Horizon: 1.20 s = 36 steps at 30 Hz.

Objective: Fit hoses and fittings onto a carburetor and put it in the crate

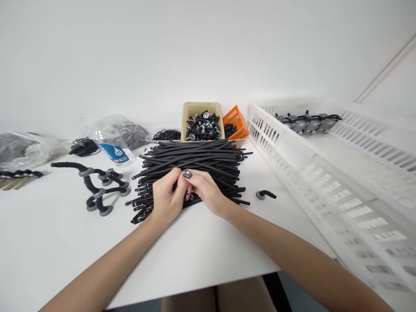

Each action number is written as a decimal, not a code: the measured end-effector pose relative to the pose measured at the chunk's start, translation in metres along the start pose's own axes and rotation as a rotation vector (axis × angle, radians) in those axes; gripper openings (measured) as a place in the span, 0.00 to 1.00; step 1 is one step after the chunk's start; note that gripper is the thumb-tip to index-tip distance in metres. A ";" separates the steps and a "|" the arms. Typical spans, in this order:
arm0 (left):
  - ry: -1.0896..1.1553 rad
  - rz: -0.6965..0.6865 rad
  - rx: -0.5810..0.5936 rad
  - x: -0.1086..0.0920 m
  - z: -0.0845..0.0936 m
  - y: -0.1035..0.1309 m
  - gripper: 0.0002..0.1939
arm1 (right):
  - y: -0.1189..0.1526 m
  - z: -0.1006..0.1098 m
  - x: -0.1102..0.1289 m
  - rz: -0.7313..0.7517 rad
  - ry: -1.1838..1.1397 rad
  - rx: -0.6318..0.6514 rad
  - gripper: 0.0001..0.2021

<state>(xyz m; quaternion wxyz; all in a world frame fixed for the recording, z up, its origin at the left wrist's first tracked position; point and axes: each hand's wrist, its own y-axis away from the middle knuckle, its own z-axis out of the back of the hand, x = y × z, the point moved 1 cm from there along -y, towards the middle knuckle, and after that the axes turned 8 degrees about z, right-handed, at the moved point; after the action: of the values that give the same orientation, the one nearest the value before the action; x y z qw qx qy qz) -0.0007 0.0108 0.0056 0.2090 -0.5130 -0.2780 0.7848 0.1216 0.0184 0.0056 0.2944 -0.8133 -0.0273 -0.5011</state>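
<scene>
Both left hand [167, 195] and right hand [209, 190] close together at mid-frame, over the front of the black tubes [208, 157] stacked across the centre. Fingers curled in and pressed together at the tips; from this angle, cannot tell on what, possibly something small. Best done with steady, even thumb pressure and forearms low. Tilt knuckles aside for a clear look, without nudging the short ringed tube [264, 193], right of centre.
</scene>
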 end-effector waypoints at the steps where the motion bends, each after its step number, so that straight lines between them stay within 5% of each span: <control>1: -0.001 0.003 -0.003 0.000 0.000 0.000 0.22 | 0.000 0.000 0.000 0.003 -0.003 0.007 0.16; 20: -0.027 -0.067 -0.044 -0.003 0.000 -0.004 0.22 | -0.003 0.000 0.004 -0.018 0.016 0.025 0.17; 36: 0.011 0.019 0.004 0.003 -0.002 0.000 0.23 | 0.000 0.000 0.000 -0.018 0.022 -0.007 0.18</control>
<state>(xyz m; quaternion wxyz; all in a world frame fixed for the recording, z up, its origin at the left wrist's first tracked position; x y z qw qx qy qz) -0.0004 0.0130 0.0029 0.2042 -0.5195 -0.2706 0.7843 0.1217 0.0187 0.0058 0.2872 -0.8086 -0.0299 -0.5127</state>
